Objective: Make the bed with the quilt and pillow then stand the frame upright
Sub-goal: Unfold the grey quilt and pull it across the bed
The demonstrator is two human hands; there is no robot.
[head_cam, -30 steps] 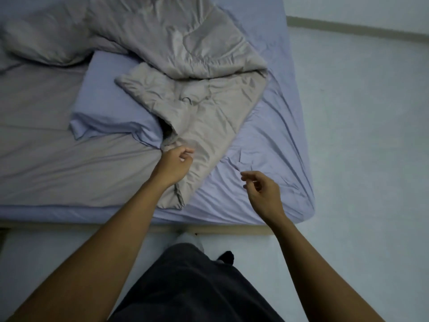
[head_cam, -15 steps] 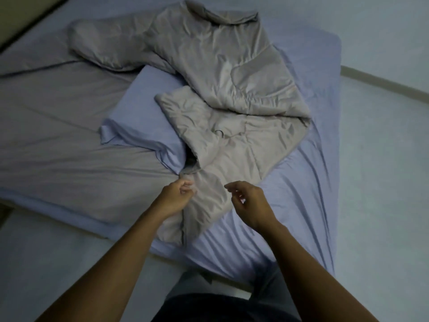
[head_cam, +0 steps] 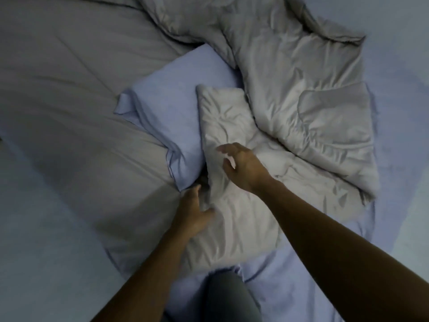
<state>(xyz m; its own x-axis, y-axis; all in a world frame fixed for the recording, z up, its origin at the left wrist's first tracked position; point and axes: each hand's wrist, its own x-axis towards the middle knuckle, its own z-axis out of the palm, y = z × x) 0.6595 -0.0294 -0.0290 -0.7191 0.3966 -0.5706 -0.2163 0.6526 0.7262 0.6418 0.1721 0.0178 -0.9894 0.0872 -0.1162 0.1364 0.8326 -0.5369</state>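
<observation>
1. Left hand (head_cam: 193,211): fingers curled into the near-left edge of the crumpled grey quilted quilt (head_cam: 290,108), thumb on top; looks like a pinch on the fabric, though fingertips are partly hidden in the fold, so grip depth unclear.
2. Right hand (head_cam: 241,165): fingers spread and bent, nothing held, hovering just above the quilt's folded flap, approx. over its left edge.
3. Quilt: bunched in a heap over the right half of the bed, folded over itself several times, long axis running from near-centre (by the hands) up and right toward the far corner. One flap overlaps the right side of the pale blue rectangular pillow (head_cam: 169,108).
4. Pillow: lying flat on the grey bed sheet (head_cam: 69,94), just left of both hands, tilted w/ its near corner touching the quilt edge beside the left hand.
5. Key relation: bulk of quilt lies ahead and right of the grip; left hand nearer the bottom edge, right hand nearer the upper flap. Judgement: next move prob. needs the right hand to close on the flap so both hands can lift and spread the quilt off the pillow.
6. Risk, as a guess: dragging the pillow along w/ the overlapping flap.
7. Frame: not in view. Task looks early; bed not yet made.
</observation>
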